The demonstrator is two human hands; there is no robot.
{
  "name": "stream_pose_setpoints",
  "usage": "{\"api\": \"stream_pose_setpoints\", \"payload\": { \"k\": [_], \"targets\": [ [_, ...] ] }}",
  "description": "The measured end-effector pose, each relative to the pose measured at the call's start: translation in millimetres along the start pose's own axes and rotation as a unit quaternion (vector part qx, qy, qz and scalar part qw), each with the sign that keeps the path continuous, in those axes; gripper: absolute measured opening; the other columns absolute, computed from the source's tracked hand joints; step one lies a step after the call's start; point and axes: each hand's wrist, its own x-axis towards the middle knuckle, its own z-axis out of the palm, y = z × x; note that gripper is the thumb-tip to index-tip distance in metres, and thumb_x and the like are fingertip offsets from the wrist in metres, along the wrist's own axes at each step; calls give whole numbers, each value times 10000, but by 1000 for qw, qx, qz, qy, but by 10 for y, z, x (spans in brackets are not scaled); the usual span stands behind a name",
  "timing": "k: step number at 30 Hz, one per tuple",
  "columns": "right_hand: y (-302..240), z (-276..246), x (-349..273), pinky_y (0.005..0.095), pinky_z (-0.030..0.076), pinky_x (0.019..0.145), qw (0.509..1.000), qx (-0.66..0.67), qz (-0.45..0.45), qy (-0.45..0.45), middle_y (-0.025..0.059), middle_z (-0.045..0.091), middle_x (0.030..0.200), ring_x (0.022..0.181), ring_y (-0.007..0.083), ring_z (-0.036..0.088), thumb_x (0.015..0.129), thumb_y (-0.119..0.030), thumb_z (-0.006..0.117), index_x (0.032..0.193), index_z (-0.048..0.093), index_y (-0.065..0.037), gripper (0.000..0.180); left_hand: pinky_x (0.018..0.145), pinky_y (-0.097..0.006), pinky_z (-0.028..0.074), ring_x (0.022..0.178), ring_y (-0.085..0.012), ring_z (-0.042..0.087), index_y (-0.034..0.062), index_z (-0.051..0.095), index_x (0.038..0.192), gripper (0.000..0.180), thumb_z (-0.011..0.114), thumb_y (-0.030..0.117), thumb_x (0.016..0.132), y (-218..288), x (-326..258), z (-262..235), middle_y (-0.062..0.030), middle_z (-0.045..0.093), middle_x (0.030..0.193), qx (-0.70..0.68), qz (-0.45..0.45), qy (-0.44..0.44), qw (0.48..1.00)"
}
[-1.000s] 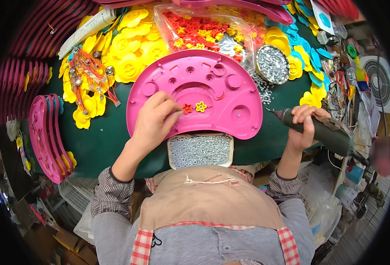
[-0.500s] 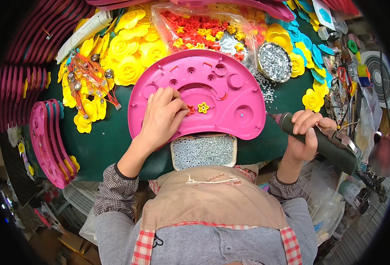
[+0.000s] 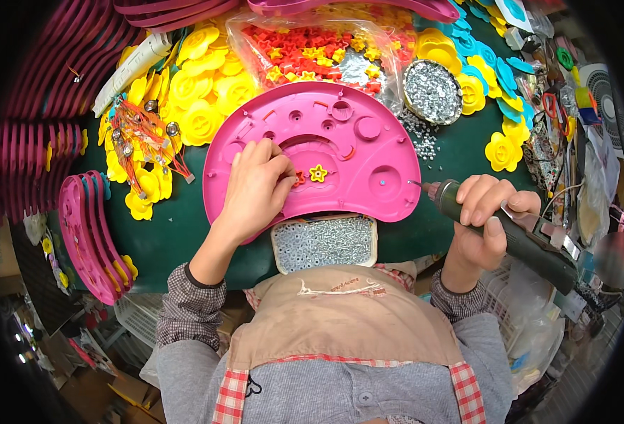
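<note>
Power driver [image 3: 527,256]: its thin tip has shifted left since the earlier frame and now shows over the rim of the pink panel [image 3: 358,166], where before it was just outside.
Right hand [image 3: 487,212]: fingers closed around the driver's dark green body, thumb beneath, the tool slanting down to the right behind the grip.
Left hand [image 3: 254,184]: over the panel's left half, fingers curled, thumb and forefinger drawn close together at the red star [image 3: 299,179]; whether they pinch anything cannot be told.
Pink panel: flat on the green tabletop [image 3: 185,240] in front of the person, curved side away.
Red star: in the panel's middle, partly hidden by the fingertips.
Yellow star [image 3: 318,173]: just right of the red one, uncovered.
Screw tray [image 3: 375,244]: near the person, beside the panel's inner edge.
Beyond the panel: yellow flower pieces [image 3: 202,120] at left, a round tin [image 3: 459,106] of metal parts at right.
</note>
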Motion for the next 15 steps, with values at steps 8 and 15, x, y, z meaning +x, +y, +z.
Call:
{"api": "stream_pose_setpoints", "payload": {
  "k": [8, 15],
  "targets": [
    [20, 206, -10, 383, 529, 680, 998, 59, 11, -12, 66, 619, 759, 624, 193, 599, 934, -77, 734, 1194, 457, -108, 381, 846, -439, 441, 968, -322, 558, 36, 685, 900, 109, 763, 92, 849, 78, 75, 21, -110, 579, 963, 35, -19, 1, 999],
    [34, 364, -8, 388, 529, 684, 996, 83, 15, -35, 64, 616, 769, 627, 193, 600, 942, -82, 731, 1194, 457, -106, 372, 834, -420, 438, 954, -298, 563, 52, 722, 894, 90, 782, 84, 835, -41, 8, 34, -83, 613, 978, -31, 7, 22, 999]
  ]
}}
